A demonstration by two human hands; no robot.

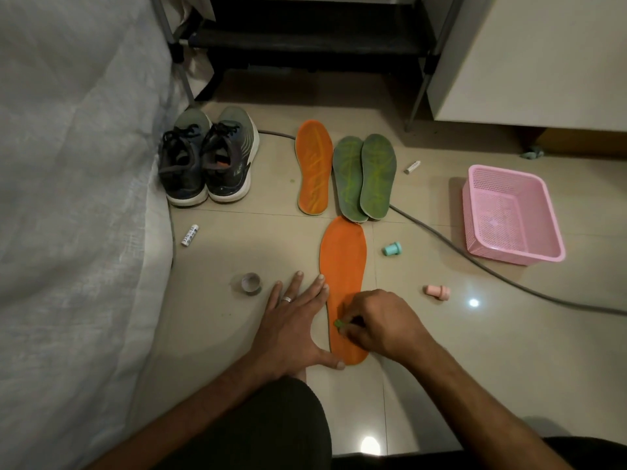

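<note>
Marking of the near orange insole point(344, 266) was the step in hand. It lay flat on the floor point(441, 351), toward the near edge by the person's knee, toe pointing away. The right hand point(380, 320) had a narrow grip, pinching a small green stick point(338, 323) whose tip touched the insole near its heel end. The left hand point(291, 330) lay flat on the floor with fingers spread and the thumb against the heel rim, steadying it. Judging by the streaks on the far orange insole point(314, 167), the next move probably called for drawing the stick toward the toe while the left hand stopped the insole sliding.
</note>
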